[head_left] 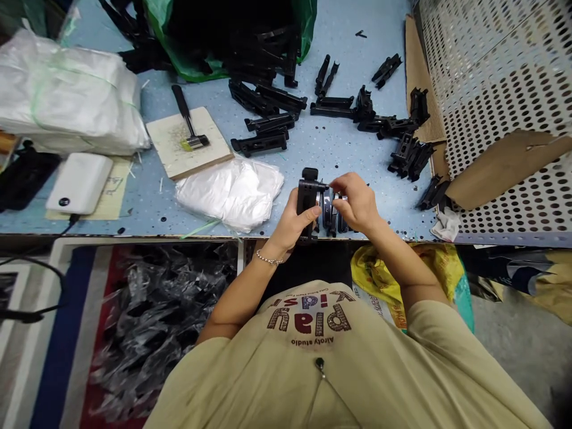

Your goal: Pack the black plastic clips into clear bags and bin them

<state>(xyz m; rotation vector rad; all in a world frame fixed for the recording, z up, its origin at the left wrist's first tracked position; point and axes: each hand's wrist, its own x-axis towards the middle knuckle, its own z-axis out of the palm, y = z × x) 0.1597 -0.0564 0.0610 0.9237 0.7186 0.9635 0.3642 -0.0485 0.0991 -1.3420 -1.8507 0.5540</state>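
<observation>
My left hand (290, 221) is closed around a black plastic bracket-like part (307, 193), held upright at the table's front edge. A short black peg sticks out of its upper right side. My right hand (357, 199) is closed, thumb and fingertips pinched beside that peg; what they grip, if anything, is too small to make out. Between the hands, further dark parts with shiny curved pieces (328, 208) rest on the table, partly hidden by my fingers.
Several black parts (270, 122) lie across the blue table (348, 36), some spilling from a green bag (187, 74). At left are a hammer (190, 125) on a wooden board (167, 143), thin white plastic bags (232, 193) and a white power bank (80, 182). A perforated panel (504, 89) bounds the right.
</observation>
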